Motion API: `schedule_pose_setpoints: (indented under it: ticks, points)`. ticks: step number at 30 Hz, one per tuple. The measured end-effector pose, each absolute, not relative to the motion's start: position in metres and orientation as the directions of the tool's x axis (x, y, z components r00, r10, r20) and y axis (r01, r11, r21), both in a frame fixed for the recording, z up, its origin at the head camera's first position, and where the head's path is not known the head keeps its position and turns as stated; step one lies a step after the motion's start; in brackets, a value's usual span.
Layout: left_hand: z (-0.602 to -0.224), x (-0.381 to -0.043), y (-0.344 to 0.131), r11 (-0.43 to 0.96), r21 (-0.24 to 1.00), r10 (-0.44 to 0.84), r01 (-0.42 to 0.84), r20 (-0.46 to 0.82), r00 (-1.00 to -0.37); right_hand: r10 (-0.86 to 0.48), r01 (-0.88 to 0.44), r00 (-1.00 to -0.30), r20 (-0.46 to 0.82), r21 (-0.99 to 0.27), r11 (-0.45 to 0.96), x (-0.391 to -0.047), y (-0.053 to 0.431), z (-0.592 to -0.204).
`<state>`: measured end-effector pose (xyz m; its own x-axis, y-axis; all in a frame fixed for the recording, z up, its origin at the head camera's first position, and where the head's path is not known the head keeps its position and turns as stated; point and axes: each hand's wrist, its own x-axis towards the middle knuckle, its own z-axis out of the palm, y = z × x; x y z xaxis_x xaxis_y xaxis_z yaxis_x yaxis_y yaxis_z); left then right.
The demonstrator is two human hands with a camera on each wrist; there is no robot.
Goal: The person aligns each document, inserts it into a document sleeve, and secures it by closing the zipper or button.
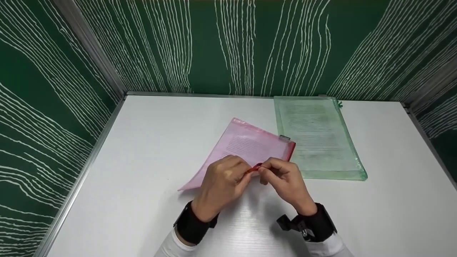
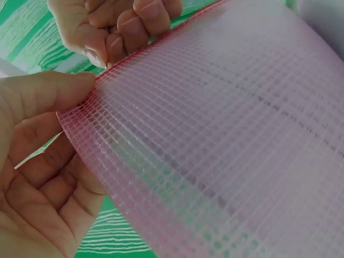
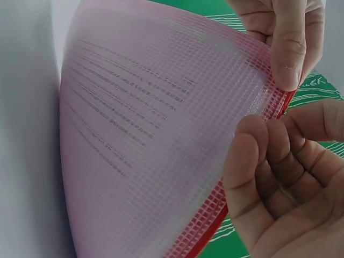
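A pink translucent mesh zip pouch (image 1: 246,139) with a red zip edge (image 3: 209,228) is lifted at its near corner. Printed text on a paper sheet (image 3: 126,107) shows through the mesh. My left hand (image 1: 225,176) pinches that corner, its thumb (image 2: 64,91) lying along the red edge in the left wrist view. Just beside it, my right hand (image 1: 287,182) pinches the zip edge between thumb and fingertips. Those fingertips cover whatever small part they grip there. The pouch bows upward toward both hands, and its far side slants away over the table.
A green translucent zip pouch (image 1: 321,139) holding a printed sheet lies flat at the back right, partly overlapped by the pink one. The white table (image 1: 150,142) is bordered by green panels (image 1: 203,46) with wavy white lines at the back and sides.
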<state>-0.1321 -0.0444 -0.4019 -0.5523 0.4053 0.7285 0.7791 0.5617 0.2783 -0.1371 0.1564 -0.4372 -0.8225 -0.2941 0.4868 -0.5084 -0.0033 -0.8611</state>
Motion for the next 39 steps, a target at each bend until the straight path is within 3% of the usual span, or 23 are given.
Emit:
schedule_pose_setpoints:
  ticks: [5, 15, 21, 31, 39]
  points:
    - [-0.4031, -0.1325, -0.0441, 0.588, 0.291, 0.431, 0.755, 0.677, -0.597, -0.292, -0.535, -0.811, 0.507, -0.845, 0.020, -0.1373, 0.1563, -0.4372]
    - [-0.4028, -0.1330, -0.0436, 0.590, 0.237, 0.430, 0.772, 0.717, -0.549, -0.292, -0.477, -0.843, 0.451, -0.879, 0.019, -0.1394, 0.1578, -0.4379]
    - [-0.4023, -0.1323, -0.0440, 0.581, 0.269, 0.412, 0.768, 0.717, -0.563, -0.261, -0.446, -0.872, 0.415, -0.893, 0.069, -0.1414, 0.1588, -0.4391]
    - [-0.4050, -0.1330, -0.0424, 0.595, 0.289, 0.413, 0.750, 0.691, -0.594, -0.267, -0.467, -0.857, 0.442, -0.883, 0.037, -0.1413, 0.1585, -0.4393]
    - [-0.4039, -0.1331, -0.0433, 0.594, 0.245, 0.414, 0.766, 0.723, -0.553, -0.254, -0.414, -0.886, 0.388, -0.909, 0.056, -0.1406, 0.1585, -0.4386]
